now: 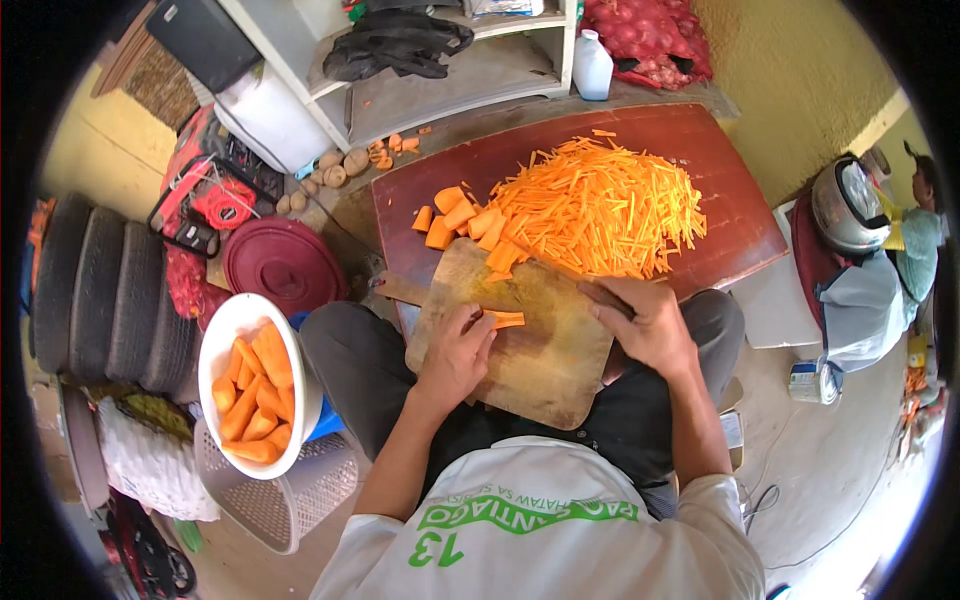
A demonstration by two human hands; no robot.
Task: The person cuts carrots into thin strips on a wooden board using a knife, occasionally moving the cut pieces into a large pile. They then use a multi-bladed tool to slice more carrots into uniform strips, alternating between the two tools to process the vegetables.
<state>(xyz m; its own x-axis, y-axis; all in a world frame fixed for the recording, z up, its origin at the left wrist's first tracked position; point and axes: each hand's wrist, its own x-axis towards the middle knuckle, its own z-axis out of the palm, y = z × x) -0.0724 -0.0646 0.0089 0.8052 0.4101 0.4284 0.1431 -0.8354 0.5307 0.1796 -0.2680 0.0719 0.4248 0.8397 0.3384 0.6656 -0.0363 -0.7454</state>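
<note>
On my lap lies a worn wooden cutting board [540, 375], tilted against the edge of a low red table [740, 235]. The fingertips of my left hand [458, 350] press on a small stack of carrot slices [506, 319] on the board. My right hand [645, 325] is closed at the board's right edge, around what looks like a knife [560, 268] seen almost edge-on; its handle is hidden in the palm. Beyond the board rises a big heap of carrot sticks [600, 205]. Cut carrot chunks [460, 215] sit left of the heap, some touching the board's far edge.
At my left, a white bucket [208, 375] of peeled carrots stands by a grey plastic basket [320, 490]. A maroon lid [280, 262], tires [110, 290] and a red machine [220, 200] lie beyond. Shelves [440, 95] and a white jug [592, 68] stand behind the table.
</note>
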